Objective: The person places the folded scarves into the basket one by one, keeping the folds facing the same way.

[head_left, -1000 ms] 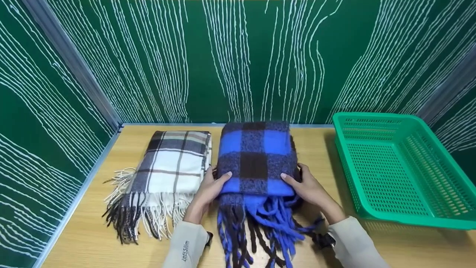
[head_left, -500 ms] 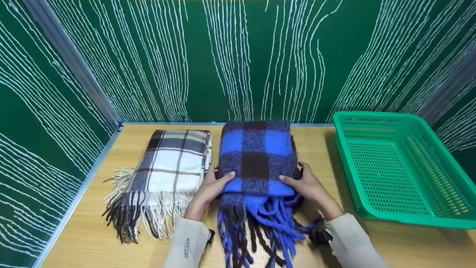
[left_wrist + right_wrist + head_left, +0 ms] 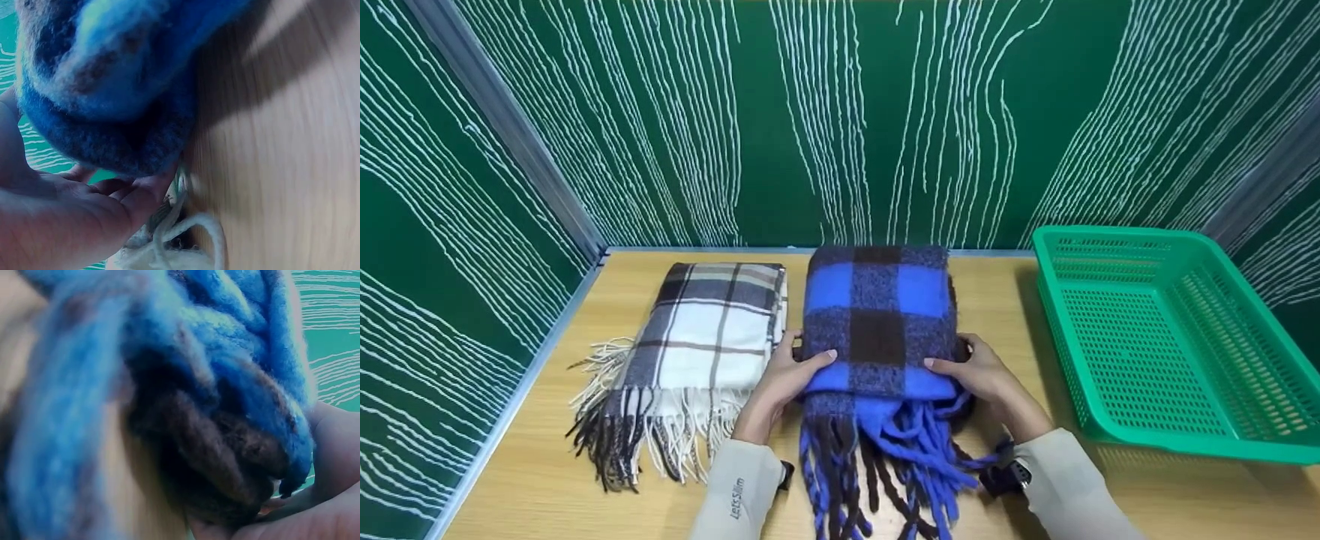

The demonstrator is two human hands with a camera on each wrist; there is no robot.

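A folded blue, dark brown and grey checked scarf (image 3: 876,330) lies in the middle of the table, its thick fringe hanging toward me. My left hand (image 3: 789,379) grips its left side, thumb on top and fingers at the edge. On the opposite side, my right hand (image 3: 986,379) holds it the same way, thumb on the upper face. In the left wrist view, the fingers (image 3: 140,197) lie against the scarf's rounded fold (image 3: 124,146). The right wrist view has the layered folds (image 3: 225,439) beside the right palm; the fingertips there are mostly hidden.
A white, grey and brown plaid scarf (image 3: 701,330) with fringe lies folded just left of the left hand. At the right stands a green plastic basket (image 3: 1099,424). Green walls (image 3: 877,120) with white lines enclose the wooden table (image 3: 532,450) at the back and sides.
The blue checked scarf has shifted very slightly to the right, with both hands still holding its sides. The plaid scarf and basket stay where they were.
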